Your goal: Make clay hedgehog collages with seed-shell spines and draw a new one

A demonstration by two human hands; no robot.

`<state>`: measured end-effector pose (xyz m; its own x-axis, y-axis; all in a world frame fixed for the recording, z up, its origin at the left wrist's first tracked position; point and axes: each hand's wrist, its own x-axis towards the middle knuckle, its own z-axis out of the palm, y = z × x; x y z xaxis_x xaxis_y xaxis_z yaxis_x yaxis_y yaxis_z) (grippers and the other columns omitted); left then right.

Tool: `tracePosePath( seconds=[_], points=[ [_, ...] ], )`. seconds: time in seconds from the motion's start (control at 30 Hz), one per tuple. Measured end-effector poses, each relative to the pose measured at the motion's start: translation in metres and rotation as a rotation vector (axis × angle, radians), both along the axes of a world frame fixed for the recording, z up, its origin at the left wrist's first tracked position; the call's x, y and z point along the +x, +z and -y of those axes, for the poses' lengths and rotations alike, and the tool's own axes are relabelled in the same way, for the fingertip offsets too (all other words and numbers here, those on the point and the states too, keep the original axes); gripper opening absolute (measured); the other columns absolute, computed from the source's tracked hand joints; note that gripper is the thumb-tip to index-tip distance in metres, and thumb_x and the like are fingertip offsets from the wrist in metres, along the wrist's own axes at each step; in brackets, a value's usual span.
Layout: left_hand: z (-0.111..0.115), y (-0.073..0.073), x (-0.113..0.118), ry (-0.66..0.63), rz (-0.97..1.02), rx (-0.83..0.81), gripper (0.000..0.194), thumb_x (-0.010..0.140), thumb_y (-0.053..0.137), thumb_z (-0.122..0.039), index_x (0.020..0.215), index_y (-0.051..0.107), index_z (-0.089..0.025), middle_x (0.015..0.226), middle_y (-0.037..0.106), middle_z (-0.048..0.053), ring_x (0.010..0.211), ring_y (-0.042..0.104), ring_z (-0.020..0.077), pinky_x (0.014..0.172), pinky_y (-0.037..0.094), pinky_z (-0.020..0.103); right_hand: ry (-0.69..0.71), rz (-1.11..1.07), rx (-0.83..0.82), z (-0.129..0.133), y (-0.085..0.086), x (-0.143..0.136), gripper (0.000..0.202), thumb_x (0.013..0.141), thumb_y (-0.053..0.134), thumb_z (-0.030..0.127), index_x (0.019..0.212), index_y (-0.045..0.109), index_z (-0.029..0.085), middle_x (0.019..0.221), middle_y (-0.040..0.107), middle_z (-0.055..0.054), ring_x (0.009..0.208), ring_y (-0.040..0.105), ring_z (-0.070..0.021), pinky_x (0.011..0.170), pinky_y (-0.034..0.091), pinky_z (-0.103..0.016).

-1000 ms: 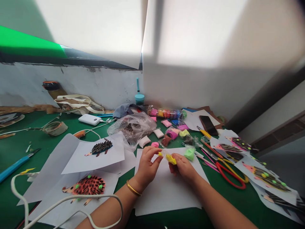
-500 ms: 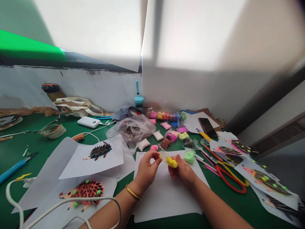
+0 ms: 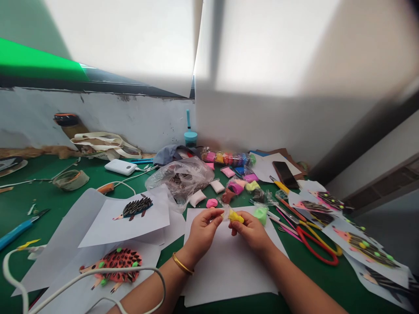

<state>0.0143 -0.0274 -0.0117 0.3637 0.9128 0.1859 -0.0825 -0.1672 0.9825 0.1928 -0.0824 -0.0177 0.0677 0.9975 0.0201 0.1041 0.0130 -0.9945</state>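
Works with bare hands at a green table, behind a white cable looping across the lower left of the frame. Wears a gold-coloured bangle on the left wrist at bottom centre. Reaches over white paper spread at lower centre. Pinches a clear wrapper between thumb and fingers of the left hand, closed at the fingertips. Grips a lump of yellow clay with the thumb and fingers of the right hand, above the paper just below the middle of the frame; impossible to tell how far inside the wrapper.

Has a red hedgehog picture with green dots at lower left, and a dark hedgehog picture above it. Has red-handled scissors at lower right, near overlapping hedgehog pictures at the right edge. Has light green clay just beyond the right hand, and a pink lump beyond the left. Faces a clear plastic bag and a row of coloured clay packs at mid-frame, with a dark phone right of centre. Looks toward a turquoise cup by a pale wall, under large white sheets filling the top.
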Motion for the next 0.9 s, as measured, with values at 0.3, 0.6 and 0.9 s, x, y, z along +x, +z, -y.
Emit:
tracePosePath(
  seconds=[0.3, 0.6, 0.9],
  points=[
    [0.002, 0.008, 0.001, -0.076, -0.135, 0.033, 0.018, 0.079, 0.068, -0.035, 0.081, 0.062, -0.017, 0.084, 0.063, 0.004, 0.080, 0.058, 0.0179, 0.076, 0.047, 0.031, 0.114, -0.036, 0.033, 0.005, 0.000, -0.003, 0.042, 0.084, 0.062, 0.052, 0.110, 0.054, 0.021, 0.084, 0.067, -0.004, 0.076, 0.065, -0.0196, 0.074, 0.049, -0.033],
    [0.002, 0.001, 0.003, 0.030, -0.051, 0.129, 0.012, 0.085, 0.061, -0.031, 0.085, 0.059, -0.019, 0.096, 0.062, 0.007, 0.092, 0.058, 0.0199, 0.084, 0.047, 0.034, -0.057, 0.239, 0.197, 0.003, 0.001, 0.004, 0.038, 0.094, 0.044, 0.050, 0.100, 0.069, 0.021, 0.101, 0.068, -0.009, 0.082, 0.063, -0.0214, 0.082, 0.049, -0.037],
    [0.009, 0.006, 0.003, 0.072, -0.100, 0.164, 0.018, 0.087, 0.059, -0.028, 0.103, 0.059, -0.020, 0.104, 0.061, 0.007, 0.091, 0.060, 0.0177, 0.080, 0.050, 0.032, -0.400, 1.110, 0.241, -0.012, 0.020, 0.068, 0.047, 0.096, 0.036, 0.042, 0.129, 0.056, 0.015, 0.124, 0.063, -0.017, 0.114, 0.055, -0.0321, 0.094, 0.041, -0.046]
  ],
)
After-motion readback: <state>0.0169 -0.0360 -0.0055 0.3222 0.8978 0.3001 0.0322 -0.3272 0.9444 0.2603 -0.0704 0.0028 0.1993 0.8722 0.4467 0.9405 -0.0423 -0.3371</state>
